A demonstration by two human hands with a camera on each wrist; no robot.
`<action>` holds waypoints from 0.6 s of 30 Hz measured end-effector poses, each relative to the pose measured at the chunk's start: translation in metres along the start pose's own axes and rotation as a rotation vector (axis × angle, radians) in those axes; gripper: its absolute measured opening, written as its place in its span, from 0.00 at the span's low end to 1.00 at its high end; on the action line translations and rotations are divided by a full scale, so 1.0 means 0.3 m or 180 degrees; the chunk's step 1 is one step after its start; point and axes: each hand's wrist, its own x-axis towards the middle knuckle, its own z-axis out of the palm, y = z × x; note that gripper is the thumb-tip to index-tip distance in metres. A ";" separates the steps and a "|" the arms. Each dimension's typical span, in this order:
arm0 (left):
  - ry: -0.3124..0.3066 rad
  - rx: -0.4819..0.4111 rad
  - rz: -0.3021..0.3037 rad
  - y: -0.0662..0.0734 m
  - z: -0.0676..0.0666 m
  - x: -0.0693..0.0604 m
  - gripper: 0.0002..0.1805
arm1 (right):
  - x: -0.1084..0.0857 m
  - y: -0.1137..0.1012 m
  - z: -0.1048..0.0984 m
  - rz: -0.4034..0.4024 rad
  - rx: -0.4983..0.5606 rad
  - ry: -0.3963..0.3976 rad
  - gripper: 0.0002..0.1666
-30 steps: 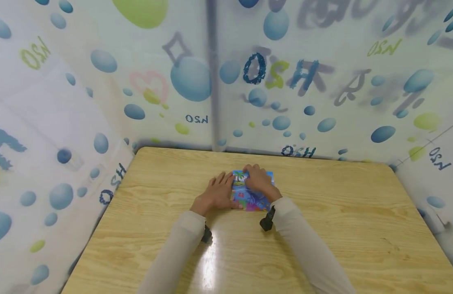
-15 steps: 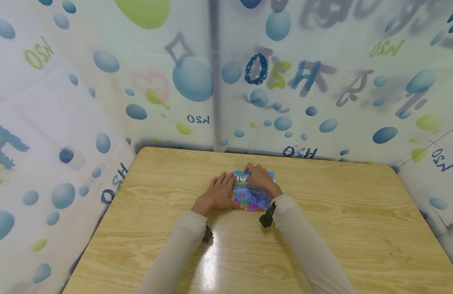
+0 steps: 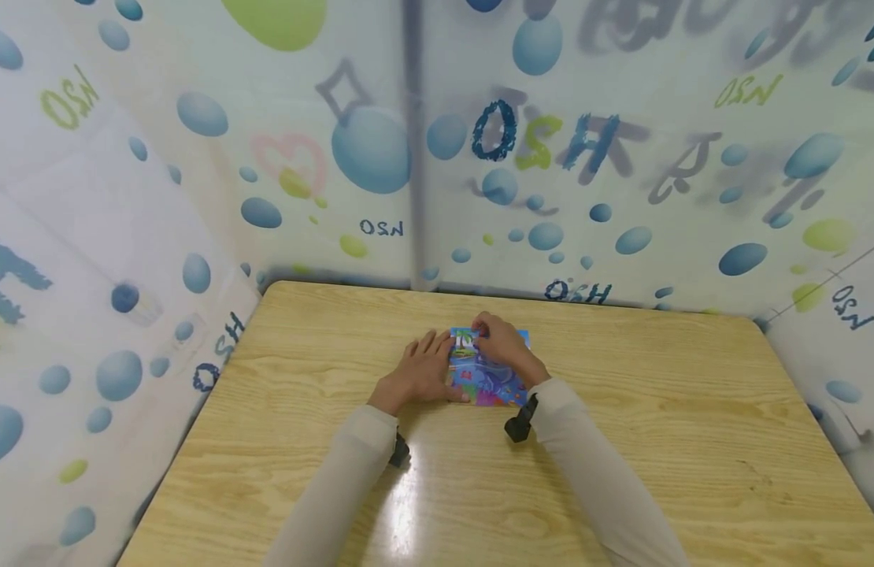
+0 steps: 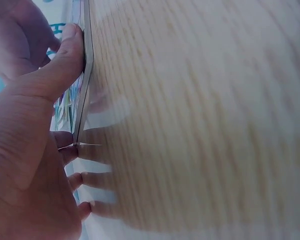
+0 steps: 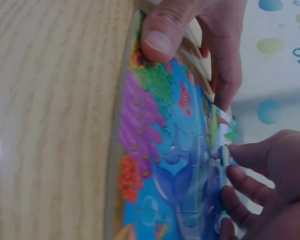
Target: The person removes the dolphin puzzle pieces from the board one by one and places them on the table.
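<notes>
A picture jigsaw puzzle (image 3: 465, 370) with a sea scene lies flat on the table, its seams showing in the right wrist view. My left hand (image 3: 424, 374) lies spread along its left side. There the left thumb (image 5: 160, 42) presses on the near corner and the fingers reach along the edge. Over the upper part of the picture is my right hand (image 3: 504, 342). Its thumb and forefinger pinch a small puzzle piece (image 5: 225, 156), seen edge-on just above the picture. The right hand hides part of the puzzle's upper right in the head view.
The wooden table (image 3: 657, 441) extends on all sides of the puzzle. Behind and to the sides stand walls (image 3: 324, 157) printed with bubbles and letters. Dark wrist cameras (image 3: 520, 421) are strapped at the cuffs.
My right hand's fingertips have curled and drawn slightly up and right over the puzzle's upper edge. My left hand and the puzzle have stayed in place.
</notes>
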 end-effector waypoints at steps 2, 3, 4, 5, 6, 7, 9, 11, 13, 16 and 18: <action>-0.0003 -0.0004 -0.0002 0.000 0.000 0.000 0.65 | 0.000 0.007 0.006 -0.0022 0.0065 0.0127 0.13; -0.0006 -0.0011 -0.0003 0.000 -0.001 -0.001 0.65 | -0.002 0.010 0.008 -0.0029 0.0101 0.0196 0.13; -0.0009 -0.0015 -0.0003 0.000 -0.001 -0.001 0.65 | -0.003 0.011 0.009 -0.0034 0.0147 0.0251 0.13; -0.0009 -0.0017 -0.0003 0.000 -0.001 -0.001 0.64 | -0.005 0.013 0.010 -0.0041 0.0177 0.0293 0.13; -0.0010 -0.0019 0.0000 0.000 -0.001 -0.001 0.64 | -0.006 0.015 0.010 -0.0043 0.0198 0.0334 0.12; -0.0011 -0.0012 0.0003 0.001 -0.002 -0.001 0.64 | -0.007 0.016 0.010 -0.0041 0.0227 0.0366 0.11; -0.0006 -0.0016 0.0005 0.002 -0.003 -0.001 0.64 | -0.008 0.017 0.008 -0.0036 0.0279 0.0396 0.10; 0.0002 -0.0013 0.0006 0.002 -0.003 0.000 0.64 | -0.008 0.020 0.005 -0.0059 0.0325 0.0416 0.09; 0.0007 -0.0019 0.0002 0.002 -0.002 0.001 0.64 | -0.007 0.024 0.001 -0.0090 0.0391 0.0452 0.09; 0.0011 -0.0028 -0.0010 0.002 0.000 0.003 0.64 | -0.007 0.032 -0.011 -0.0103 0.0569 0.0501 0.09; 0.0012 -0.0033 -0.0018 0.002 0.001 0.003 0.64 | -0.008 0.042 -0.021 -0.0038 0.0778 0.0503 0.10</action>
